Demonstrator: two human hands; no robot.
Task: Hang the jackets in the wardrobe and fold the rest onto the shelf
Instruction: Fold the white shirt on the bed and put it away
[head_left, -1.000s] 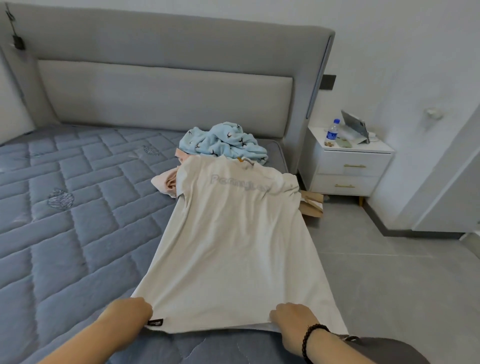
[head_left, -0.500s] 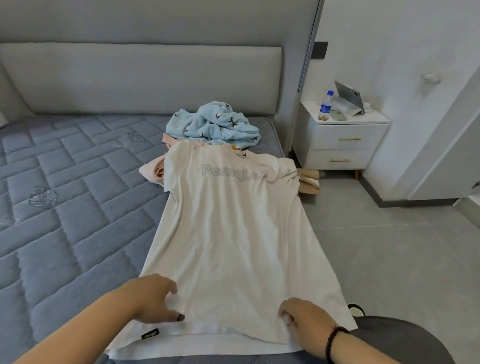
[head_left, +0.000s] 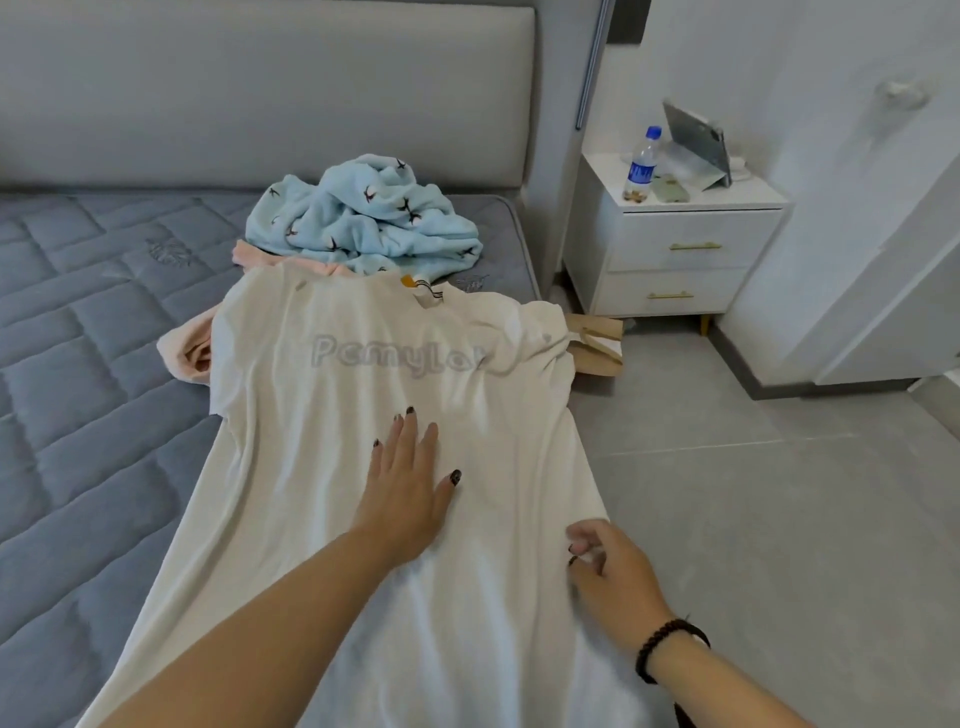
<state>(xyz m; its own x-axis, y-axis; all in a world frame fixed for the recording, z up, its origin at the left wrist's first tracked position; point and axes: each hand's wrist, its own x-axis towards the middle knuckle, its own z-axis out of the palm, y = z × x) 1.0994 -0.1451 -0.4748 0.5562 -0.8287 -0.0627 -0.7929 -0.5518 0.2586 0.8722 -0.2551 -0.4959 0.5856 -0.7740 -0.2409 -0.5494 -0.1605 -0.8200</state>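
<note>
Since the earlier frame the left hand (head_left: 402, 488) has slid from the hem up onto the middle of the cream T-shirt (head_left: 363, 415), fingers straight and pressed flat to smooth it.

That shirt lies spread along the mattress (head_left: 104, 389) edge, not yet folded; the right hand (head_left: 608, 566) sits at its right side, fingers curled and seemingly pinching the cloth, though the grip is hard to read. Beyond the collar wait a pink garment (head_left: 184, 353) and a crumpled blue garment (head_left: 363, 218), so most folding remains, and no wardrobe or shelf shows. On the nightstand (head_left: 691, 244) stand a water bottle (head_left: 641, 163) and a propped tablet (head_left: 693, 140); its drawers are closed.
</note>
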